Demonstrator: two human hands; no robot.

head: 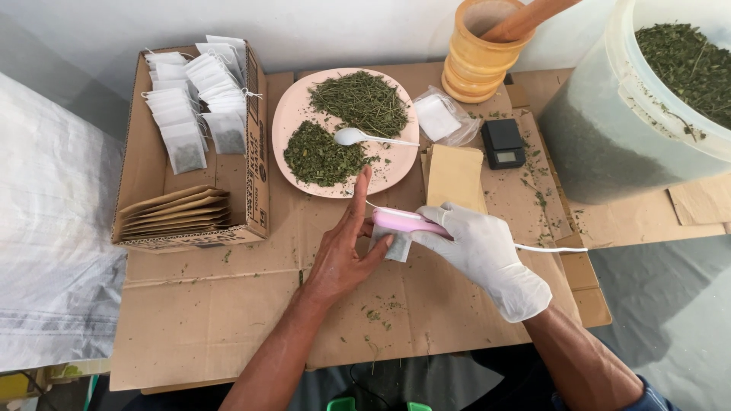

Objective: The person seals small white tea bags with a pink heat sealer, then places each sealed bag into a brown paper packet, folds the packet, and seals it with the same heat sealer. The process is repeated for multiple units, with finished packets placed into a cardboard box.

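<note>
Right now my gloved right hand (487,255) is wrapped around a pink handheld sealer (407,221), its white cord (552,249) trailing off to the right across the cardboard sheet (228,304) that covers the table. The sealer's end sits over the top of a small white tea bag (397,245), which lies on the cardboard just below the pink plate (293,106). My bare left hand (343,255) steadies that bag: thumb against its lower edge, fingers stretched out straight toward the plate, not curled.

On the plate are two heaps of dried green herb (320,156), one coarser and one finer, with a white plastic spoon (358,137) lying between them. Just right of the plate rest a stack of brown paper pouches (454,176), a clear packet of empty tea bags (440,116) and a small black pocket scale (502,143). Behind them stands a wooden mortar (476,57) with its pestle (529,17) leaning in it. A big translucent bucket (609,129) of dried leaf fills the right corner. To my left an open cardboard box (141,167) holds rows of filled tea bags (194,99) and a pile of brown pouches.
</note>
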